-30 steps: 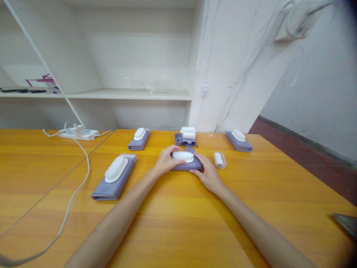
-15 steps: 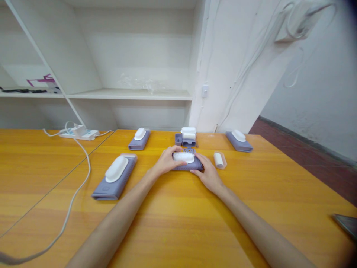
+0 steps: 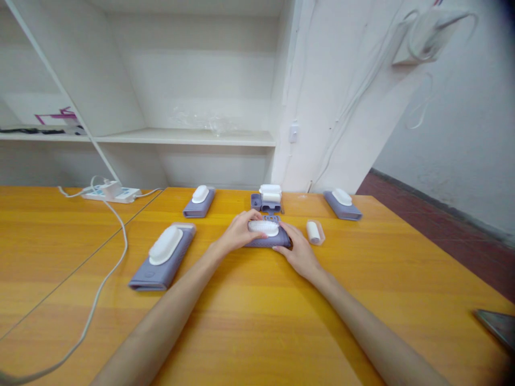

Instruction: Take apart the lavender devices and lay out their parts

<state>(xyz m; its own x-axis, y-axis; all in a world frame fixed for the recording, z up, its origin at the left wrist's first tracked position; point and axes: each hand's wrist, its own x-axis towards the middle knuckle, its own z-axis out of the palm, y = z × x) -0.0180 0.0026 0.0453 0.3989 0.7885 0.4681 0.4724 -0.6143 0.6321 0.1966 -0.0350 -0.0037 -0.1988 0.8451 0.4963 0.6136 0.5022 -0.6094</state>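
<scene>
A: In the head view, what do the hands hold?

B: The left hand [image 3: 241, 230] grasps a white oval brush with short bristles [image 3: 264, 229], thumb along its near side, fingers curled over the far side. The brush sits on top of a purple flat rectangular case [image 3: 261, 243].

A: And the right hand [image 3: 301, 252]?

B: It grasps the right end of that case, thumb at the near edge, fingers over the far part.

A: Where is the case?

B: At the middle of the yellow-brown wooden table [image 3: 261, 321], lying crosswise between the hands.

A: What stands around it?

B: Just beyond, a small purple compartmented holder [image 3: 256, 201] with white rounded blocks [image 3: 270, 190] on it. Just right of the right hand, a small white cylinder [image 3: 313, 232] lies in a translucent pinkish tray [image 3: 322, 239].

A: Anything farther out?

B: Three more purple cases topped with white ovals: one near left [image 3: 159, 276], one far left [image 3: 206, 207], one far right [image 3: 349, 213]. A white power strip [image 3: 127, 196] lies far left.
</scene>
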